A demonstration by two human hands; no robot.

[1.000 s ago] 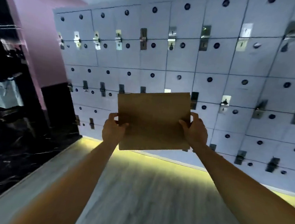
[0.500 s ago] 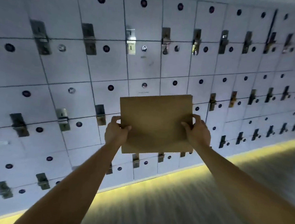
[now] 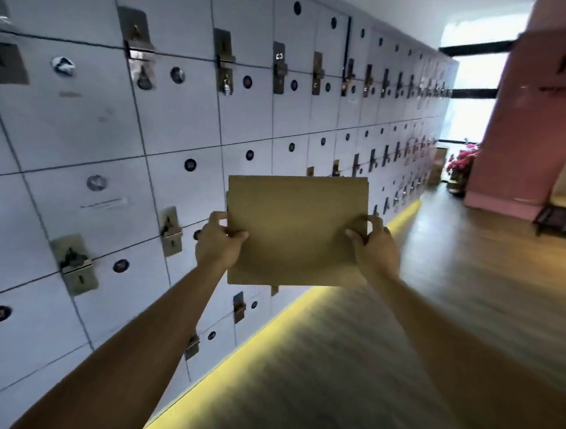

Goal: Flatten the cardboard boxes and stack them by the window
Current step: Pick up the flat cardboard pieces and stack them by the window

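I hold the flattened cardboard box (image 3: 295, 230) upright at arm's length in the centre of the frame, 1 hand on each side edge. My left hand (image 3: 218, 241) has its grip closed on the left edge, thumb on the near face; my right hand (image 3: 375, 247) pinches the right edge the same way. A wall of grey lockers (image 3: 146, 129) fills the left of the frame (many doors carry hasps). The bright window (image 3: 472, 93) sits upper right, with red flowers (image 3: 461, 162) below it and a pink wall (image 3: 532, 132) at the right edge.

Left hand (image 3: 217, 243), right hand (image 3: 375, 247) grip flattened cardboard (image 3: 295, 229) beside lockers (image 3: 180, 121)
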